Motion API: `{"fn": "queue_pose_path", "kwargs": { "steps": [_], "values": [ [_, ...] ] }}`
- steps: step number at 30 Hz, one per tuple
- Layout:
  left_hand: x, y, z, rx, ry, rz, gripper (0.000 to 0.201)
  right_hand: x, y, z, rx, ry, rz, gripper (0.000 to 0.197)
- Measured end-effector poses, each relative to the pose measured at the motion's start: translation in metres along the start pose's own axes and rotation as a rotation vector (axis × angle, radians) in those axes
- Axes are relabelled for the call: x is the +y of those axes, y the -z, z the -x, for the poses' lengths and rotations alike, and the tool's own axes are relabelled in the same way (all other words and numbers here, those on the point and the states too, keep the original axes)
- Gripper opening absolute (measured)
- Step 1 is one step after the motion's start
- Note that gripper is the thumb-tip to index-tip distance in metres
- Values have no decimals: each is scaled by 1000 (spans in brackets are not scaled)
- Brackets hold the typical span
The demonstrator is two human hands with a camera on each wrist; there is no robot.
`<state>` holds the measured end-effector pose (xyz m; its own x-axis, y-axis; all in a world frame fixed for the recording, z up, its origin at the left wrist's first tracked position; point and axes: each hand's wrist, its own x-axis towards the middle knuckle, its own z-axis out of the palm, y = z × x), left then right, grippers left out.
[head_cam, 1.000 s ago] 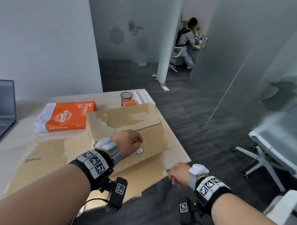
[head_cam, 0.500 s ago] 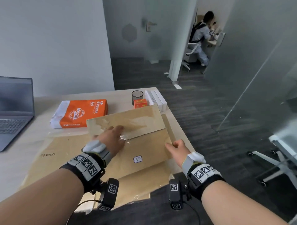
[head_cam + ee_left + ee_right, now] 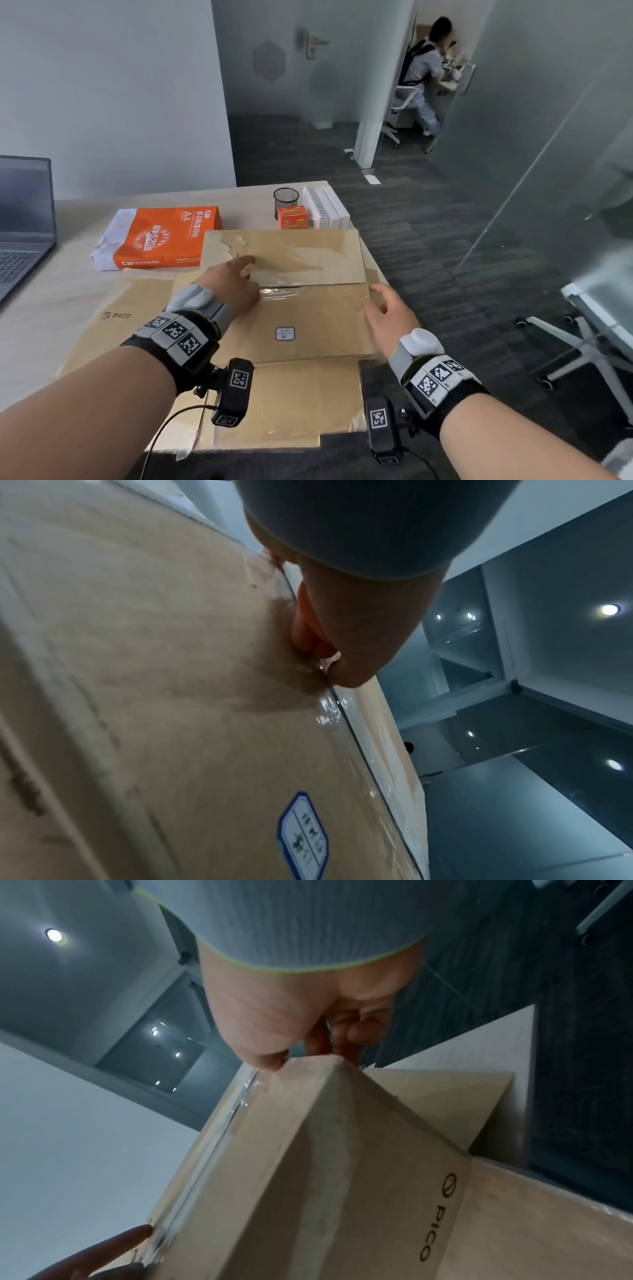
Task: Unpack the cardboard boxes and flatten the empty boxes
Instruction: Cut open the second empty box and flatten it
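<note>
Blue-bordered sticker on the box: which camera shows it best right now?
Left wrist view: the sticker fills the foreground, its four symbols visible. Head view shows it small and unreadable on the cardboard box. Right wrist view misses it.

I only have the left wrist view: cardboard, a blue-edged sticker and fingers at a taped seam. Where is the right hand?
Observer: The right hand is at the right end of the box. The right wrist view shows the thumb and fingers pinching its far right corner.
Operator: Is that box flat yet?
Observer: Not fully. The right wrist view shows a side face with some depth, printed PICO.
Operator: What is it lying on?
Observer: A flattened cardboard sheet, also marked PICO, spread on the table. An orange ream of A4 paper lies just beyond the box on the left.
</note>
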<state>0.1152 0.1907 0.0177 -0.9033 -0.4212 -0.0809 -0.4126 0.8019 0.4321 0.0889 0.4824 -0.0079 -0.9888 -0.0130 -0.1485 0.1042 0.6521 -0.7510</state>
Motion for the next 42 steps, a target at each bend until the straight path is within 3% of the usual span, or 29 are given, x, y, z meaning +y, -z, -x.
{"fn": "queue_pose_path", "kwargs": {
  "steps": [2,5,9,12,15,18,21,23,25,28,31,35,37,42],
  "values": [
    [5,-5,-1,-23,-20,2,57,8,2,-4,13,-32,28,41],
    [10,-17,-3,-147,-79,-144,71,19,-3,-8,-138,-89,125,53],
    [5,-21,-13,-222,-53,-185,75,24,-16,-8,-172,-30,53,72],
    [1,-19,-16,-221,-8,-249,52,16,-26,-11,-223,110,235,69],
    [7,-23,-7,-191,-41,-309,30,5,-31,-16,-303,67,433,61],
    [11,-31,-8,-136,-4,-137,19,-3,-26,-21,-306,41,543,61],
    [17,-31,-3,-144,62,265,16,-12,-18,-20,-244,101,622,53],
    [21,-25,5,-227,73,557,8,-26,-19,-14,-182,203,496,35],
    [19,-17,11,-327,98,797,4,-44,-31,-9,-197,254,181,19],
    [13,-8,12,-392,103,987,9,-68,-54,-1,-349,218,-161,23],
    [-6,-4,8,-430,108,1068,13,-90,-79,4,-439,207,-348,20],
    [-35,1,-7,-461,144,1092,12,-107,-102,3,-444,175,-392,10],
    [-41,5,-11,-439,108,999,14,-108,-102,1,-420,116,-419,9],
    [-86,16,-48,-127,-12,517,23,-120,-107,-16,-400,55,-307,10]
  ]
}}
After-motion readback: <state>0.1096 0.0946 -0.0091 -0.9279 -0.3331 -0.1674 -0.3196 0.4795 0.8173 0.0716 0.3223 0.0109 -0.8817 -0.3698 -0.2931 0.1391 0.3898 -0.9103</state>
